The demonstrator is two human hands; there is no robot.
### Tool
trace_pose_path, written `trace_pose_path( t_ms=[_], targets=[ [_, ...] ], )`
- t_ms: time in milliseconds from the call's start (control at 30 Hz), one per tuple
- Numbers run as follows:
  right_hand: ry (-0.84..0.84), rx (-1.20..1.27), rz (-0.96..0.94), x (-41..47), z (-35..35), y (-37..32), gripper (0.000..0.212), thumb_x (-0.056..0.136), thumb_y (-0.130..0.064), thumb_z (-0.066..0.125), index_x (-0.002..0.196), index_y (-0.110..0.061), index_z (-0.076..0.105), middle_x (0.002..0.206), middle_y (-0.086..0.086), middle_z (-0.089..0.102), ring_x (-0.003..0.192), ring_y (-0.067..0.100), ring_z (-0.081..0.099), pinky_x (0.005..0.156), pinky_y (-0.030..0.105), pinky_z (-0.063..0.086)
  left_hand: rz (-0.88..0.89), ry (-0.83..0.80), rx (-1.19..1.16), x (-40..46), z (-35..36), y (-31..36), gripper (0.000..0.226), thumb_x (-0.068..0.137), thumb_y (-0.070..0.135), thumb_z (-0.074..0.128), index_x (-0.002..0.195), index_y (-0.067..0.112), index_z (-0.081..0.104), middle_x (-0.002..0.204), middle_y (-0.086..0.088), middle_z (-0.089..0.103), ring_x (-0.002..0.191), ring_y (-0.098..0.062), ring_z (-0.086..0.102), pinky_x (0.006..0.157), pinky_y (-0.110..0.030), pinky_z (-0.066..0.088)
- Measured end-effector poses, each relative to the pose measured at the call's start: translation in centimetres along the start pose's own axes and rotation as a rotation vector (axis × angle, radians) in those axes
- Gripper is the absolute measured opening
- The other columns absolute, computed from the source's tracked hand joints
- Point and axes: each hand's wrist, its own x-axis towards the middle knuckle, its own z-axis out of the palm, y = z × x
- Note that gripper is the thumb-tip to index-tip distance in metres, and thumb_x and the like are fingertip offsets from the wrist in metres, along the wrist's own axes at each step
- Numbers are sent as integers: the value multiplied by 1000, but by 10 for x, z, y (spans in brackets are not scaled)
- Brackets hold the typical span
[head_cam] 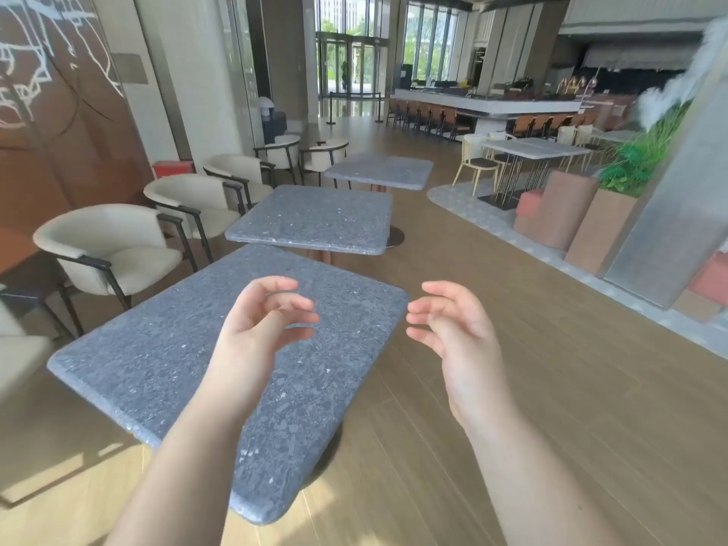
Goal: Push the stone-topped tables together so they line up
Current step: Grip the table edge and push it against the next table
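Three grey speckled stone-topped tables stand in a row running away from me. The nearest table is large in view and turned at an angle. The middle table sits just beyond it, its near edge overlapping the nearest top in view. The far table stands apart further back. My left hand hovers above the nearest top with fingers curled and apart, holding nothing. My right hand floats off that table's right corner over the floor, fingers spread loosely, empty.
Several cream armchairs line the left side of the tables along a brown wall. Wooden floor stretches to the right. Pink and tan planter blocks with greenery stand at the right, with more tables and a bar counter behind.
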Motion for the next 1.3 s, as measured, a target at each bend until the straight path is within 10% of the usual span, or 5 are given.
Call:
trace_pose_path(
  t_ms=[467, 967, 1300],
  targets=[
    [2, -161, 167, 127, -22, 120, 35, 82, -13, 45, 111, -19, 62, 90, -2, 70, 88, 16, 67, 84, 36, 58, -165, 85, 6, 118, 19, -130, 26, 96, -7, 49, 110, 12, 59, 91, -6, 68, 87, -26, 69, 86, -45, 57],
    [22, -285, 318, 265, -104, 190, 38, 96, 6, 42, 116, -20, 61, 99, 1, 71, 94, 16, 69, 91, 39, 57, -314, -97, 120, 234, 95, -224, 33, 100, -13, 37, 115, 9, 57, 98, -8, 70, 92, -29, 69, 86, -38, 57],
    [-24, -145, 415, 404, -195, 255, 40, 93, 9, 42, 110, -20, 65, 94, 1, 70, 93, 22, 68, 91, 47, 57, -375, 187, 69, 320, 232, -318, 36, 96, -13, 35, 113, 8, 58, 96, -8, 69, 90, -30, 69, 83, -41, 55]
  ],
)
